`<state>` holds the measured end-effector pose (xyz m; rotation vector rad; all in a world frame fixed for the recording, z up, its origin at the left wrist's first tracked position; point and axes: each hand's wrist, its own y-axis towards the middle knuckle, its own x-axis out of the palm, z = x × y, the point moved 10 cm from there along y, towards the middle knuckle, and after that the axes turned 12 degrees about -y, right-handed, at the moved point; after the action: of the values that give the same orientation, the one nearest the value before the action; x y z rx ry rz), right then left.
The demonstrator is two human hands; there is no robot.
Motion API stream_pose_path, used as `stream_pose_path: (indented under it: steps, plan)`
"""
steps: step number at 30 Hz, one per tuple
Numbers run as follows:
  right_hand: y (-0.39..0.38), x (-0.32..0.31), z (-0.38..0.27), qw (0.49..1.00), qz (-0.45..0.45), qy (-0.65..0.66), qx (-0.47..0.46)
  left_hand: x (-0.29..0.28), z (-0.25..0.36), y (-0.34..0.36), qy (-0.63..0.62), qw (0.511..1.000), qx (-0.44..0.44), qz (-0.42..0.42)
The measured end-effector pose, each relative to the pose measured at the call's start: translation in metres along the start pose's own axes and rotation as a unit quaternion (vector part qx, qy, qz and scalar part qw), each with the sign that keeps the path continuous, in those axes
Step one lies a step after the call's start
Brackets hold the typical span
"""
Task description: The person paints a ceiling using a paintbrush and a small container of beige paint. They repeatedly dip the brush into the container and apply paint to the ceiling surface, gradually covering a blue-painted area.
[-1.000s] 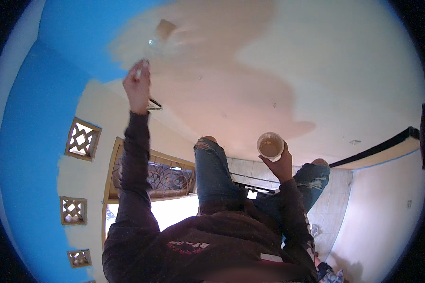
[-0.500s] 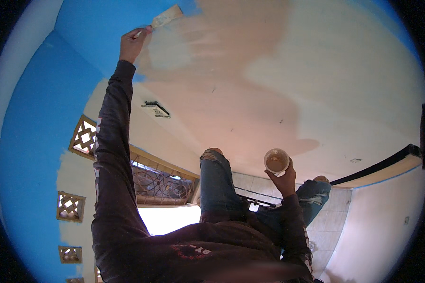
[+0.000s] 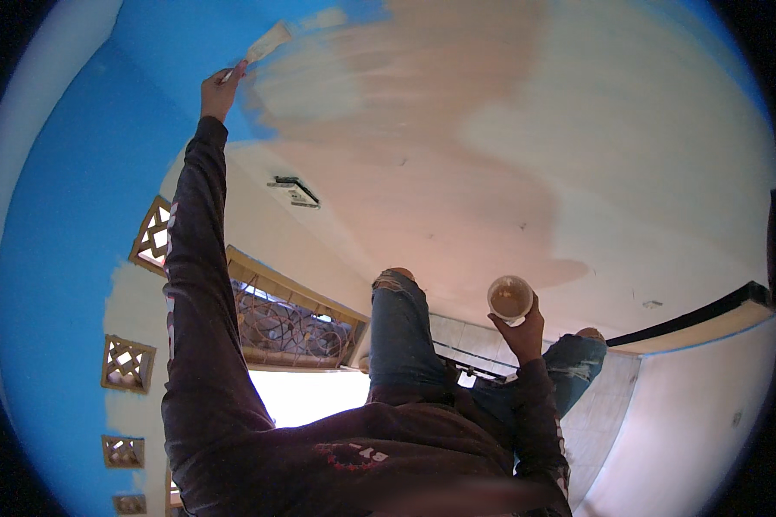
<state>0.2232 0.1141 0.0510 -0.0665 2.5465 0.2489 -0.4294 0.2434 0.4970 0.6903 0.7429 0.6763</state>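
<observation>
My left hand [image 3: 219, 96] is stretched high to the left, its fingers closed round the handle of a paintbrush [image 3: 270, 41]. The flat, cream-coated bristles point up and to the right over the blue part of the wall [image 3: 440, 129]. Just beyond them a fresh pale stroke crosses the blue. Whether the bristles touch the wall I cannot tell. Low on the right, my right hand [image 3: 524, 334] grips a white cup [image 3: 510, 299] from its side. Beige-brown paint shows inside the cup, and its rim is smeared.
Patterned vent blocks [image 3: 128, 363] run down the blue and cream side wall [image 3: 52, 250]. Below my left arm is a window with a curled metal grille [image 3: 293, 323]. A switch or socket plate [image 3: 294, 192] sits on the wall. At the right juts a dark-edged ledge [image 3: 698, 320].
My left hand and the paintbrush have shifted left and slightly down, and a pale stroke shows where the bristles were. The cup stays in my right hand; the view has shifted slightly.
</observation>
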Motion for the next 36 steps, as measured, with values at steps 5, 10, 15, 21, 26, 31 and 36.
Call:
stream_pose_path:
  steps: [5, 10, 15, 21, 26, 31, 36]
  plan:
    - [0.002, 0.001, -0.001, 1.000, -0.003, -0.002, -0.004, -0.049, -0.053, -0.007, 0.101, 0.991, -0.074, 0.043]
    - [0.001, -0.001, 0.000, 1.000, 0.005, -0.006, 0.006, -0.080, -0.059, -0.032, 0.212, 0.971, -0.041, 0.100]
    - [0.000, -0.003, 0.000, 1.000, 0.013, 0.002, -0.002, -0.099, -0.072, -0.050, 0.329, 0.921, -0.063, 0.200]
    - [0.001, 0.001, -0.001, 1.000, 0.008, 0.007, -0.008, -0.043, -0.080, -0.024, 0.335, 0.931, -0.079, 0.122]
    - [0.001, 0.000, -0.002, 1.000, 0.011, 0.005, -0.006, 0.023, -0.014, -0.033, 0.307, 0.944, -0.046, 0.108]
    - [0.002, -0.001, -0.010, 1.000, 0.010, 0.008, -0.020, 0.043, 0.040, -0.065, 0.267, 0.960, 0.038, 0.082]
    - [0.002, 0.006, -0.008, 1.000, -0.016, -0.001, -0.007, 0.065, 0.108, -0.097, 0.194, 0.973, 0.116, 0.039]
